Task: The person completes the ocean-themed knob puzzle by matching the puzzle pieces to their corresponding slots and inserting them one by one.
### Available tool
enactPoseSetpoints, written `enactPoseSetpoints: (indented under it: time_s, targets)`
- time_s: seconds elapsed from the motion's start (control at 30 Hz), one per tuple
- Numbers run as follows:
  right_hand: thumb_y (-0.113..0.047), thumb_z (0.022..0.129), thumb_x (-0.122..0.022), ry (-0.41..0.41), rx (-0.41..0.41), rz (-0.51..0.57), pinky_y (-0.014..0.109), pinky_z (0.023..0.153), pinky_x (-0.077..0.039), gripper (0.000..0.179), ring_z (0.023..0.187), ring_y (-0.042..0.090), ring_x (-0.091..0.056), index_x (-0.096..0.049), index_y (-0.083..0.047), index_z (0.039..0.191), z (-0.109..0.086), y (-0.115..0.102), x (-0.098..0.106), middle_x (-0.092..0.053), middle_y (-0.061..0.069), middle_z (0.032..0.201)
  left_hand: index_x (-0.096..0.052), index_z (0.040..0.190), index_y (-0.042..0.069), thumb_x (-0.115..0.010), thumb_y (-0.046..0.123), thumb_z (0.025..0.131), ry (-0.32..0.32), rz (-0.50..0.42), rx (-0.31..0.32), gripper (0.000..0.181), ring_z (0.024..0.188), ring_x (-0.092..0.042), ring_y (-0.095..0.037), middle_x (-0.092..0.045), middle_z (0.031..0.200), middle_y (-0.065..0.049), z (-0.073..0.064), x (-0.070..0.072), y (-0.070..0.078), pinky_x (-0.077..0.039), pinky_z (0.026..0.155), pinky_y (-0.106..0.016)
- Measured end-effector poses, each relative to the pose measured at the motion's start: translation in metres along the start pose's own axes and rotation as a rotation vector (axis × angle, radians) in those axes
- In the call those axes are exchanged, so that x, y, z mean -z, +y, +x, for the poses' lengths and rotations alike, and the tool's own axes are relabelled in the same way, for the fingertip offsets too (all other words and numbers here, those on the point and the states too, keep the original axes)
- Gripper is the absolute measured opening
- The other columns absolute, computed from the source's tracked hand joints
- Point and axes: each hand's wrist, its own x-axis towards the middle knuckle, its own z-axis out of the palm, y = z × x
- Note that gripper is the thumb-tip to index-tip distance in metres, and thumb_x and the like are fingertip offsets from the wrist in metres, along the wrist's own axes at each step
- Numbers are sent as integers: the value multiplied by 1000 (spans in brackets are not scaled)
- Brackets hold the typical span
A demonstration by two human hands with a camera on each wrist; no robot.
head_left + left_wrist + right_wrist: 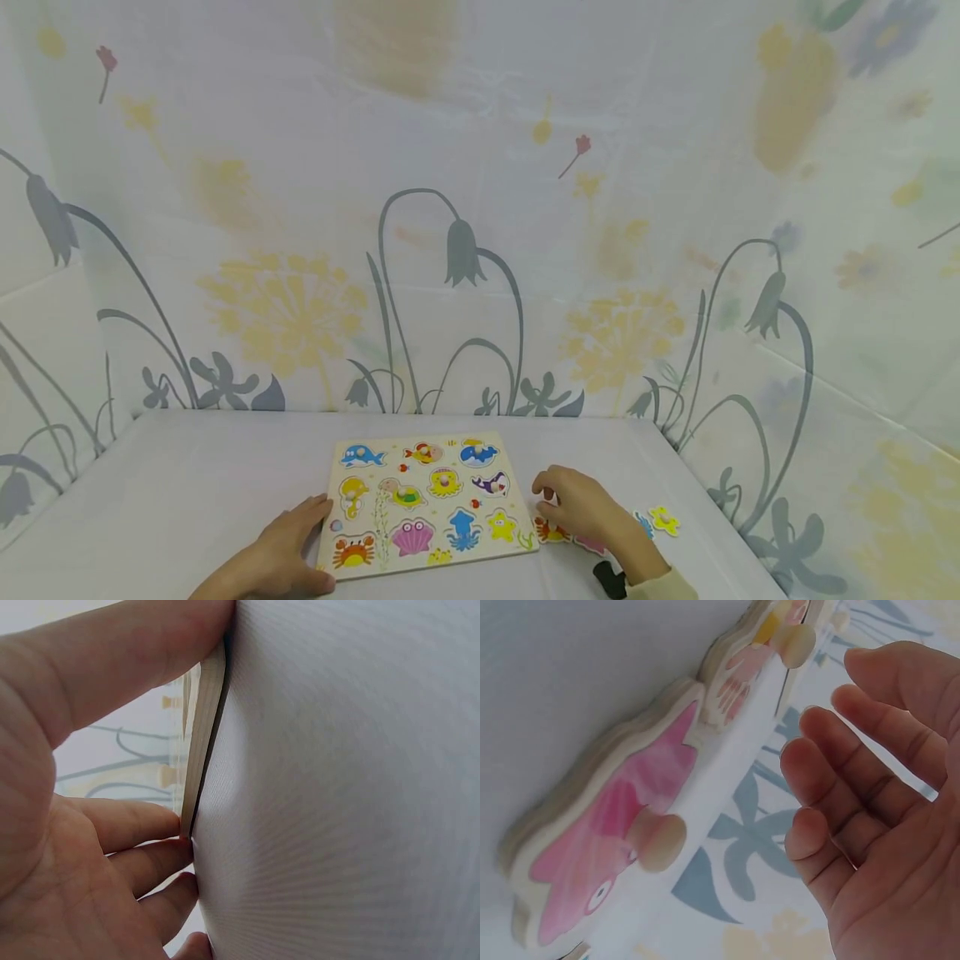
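A wooden sea-animal puzzle board (401, 517) lies flat on the table. My left hand (279, 546) rests at its near left corner; in the left wrist view the thumb (127, 652) and fingertips touch the board's edge (201, 742). My right hand (577, 504) hovers by the right edge, fingers loosely bent, nothing held. Below it lie a knobbed crab piece (552, 532) and a pink shell piece (590, 546), partly covered. The right wrist view shows the shell piece (649, 776) and its round knob apart from the fingers (806, 769).
A yellow starfish piece (665, 521) and a partly hidden blue piece (643, 524) lie right of my right forearm. Knobbed pieces such as an octopus (444, 482) sit in the board's upper rows. A flower-printed curtain (450, 317) stands behind the white table (210, 467).
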Motion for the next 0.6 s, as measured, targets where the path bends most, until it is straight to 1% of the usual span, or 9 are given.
enactPoseSetpoints:
  time_s: [0.1, 0.2, 0.43, 0.6]
  targets:
    - [-24, 86, -70, -27, -41, 8, 27, 63, -46, 16, 71, 6, -48, -69, -17, 100, -4, 1, 0, -53, -14, 81, -45, 136, -6, -90, 35, 53, 1, 1, 5, 103, 134, -25, -52, -34, 145, -30, 0, 0, 0, -13, 109, -66]
    - [-26, 86, -70, -42, -64, 4, 27, 61, -44, 15, 70, 7, -48, -69, -19, 99, -7, 1, -1, -52, -13, 80, -45, 136, -6, -90, 35, 52, -2, 6, 15, 104, 134, -24, -52, -34, 145, -30, 0, 0, 0, -13, 109, -67]
    - [-27, 85, -70, -24, -16, 10, 25, 56, -41, 14, 67, 5, -47, -69, -18, 95, -14, 4, -2, -52, -14, 78, -45, 137, -5, -90, 37, 52, -2, 10, 24, 105, 134, -24, -53, -33, 146, -30, 2, 0, 0, -14, 108, -68]
    - [-28, 85, -69, -30, 2, 18, 23, 55, -40, 14, 66, 4, -46, -69, -18, 94, -18, 7, -4, -50, -15, 75, -45, 137, -4, -91, 37, 52, -9, 17, 44, 105, 133, -24, -54, -34, 146, -29, 3, -1, 1, -16, 107, -69]
